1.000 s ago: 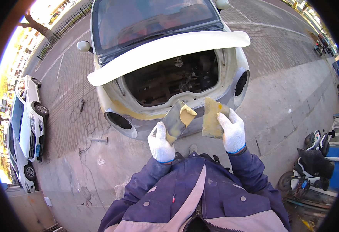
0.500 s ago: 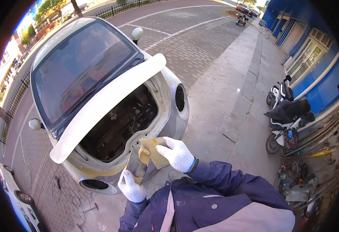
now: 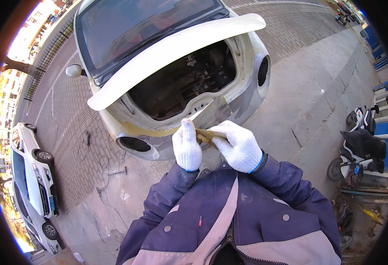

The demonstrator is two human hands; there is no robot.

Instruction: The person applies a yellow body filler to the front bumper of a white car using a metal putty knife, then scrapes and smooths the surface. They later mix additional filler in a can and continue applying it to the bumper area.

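My left hand (image 3: 188, 149), in a white knit glove, is closed with its thumb up on a thin grey plate (image 3: 214, 115) that reaches toward the car front. My right hand (image 3: 240, 149), gloved the same way, pinches a thin tan spreader sheet (image 3: 210, 133), seen nearly edge-on. Between the two hands is a lump of tan putty (image 3: 201, 138). Both hands are close together in front of my chest. Just beyond them stands a white car (image 3: 110, 119), its hood (image 3: 180, 47) raised over a dark front compartment (image 3: 185, 81). Grey and yellowish patches cover its front.
Headlight openings (image 3: 134, 144) gape on both sides of the car front. A cable and a T-shaped tool (image 3: 117, 171) lie on the paving at left. More white cars (image 3: 35, 170) are parked farther left. A scooter (image 3: 357, 145) and piled scrap (image 3: 364, 212) line the right side.
The spreader has tilted from face-up to nearly edge-on, and my hands have come closer together. The view has shifted downward and left, so the car appears farther right and higher.
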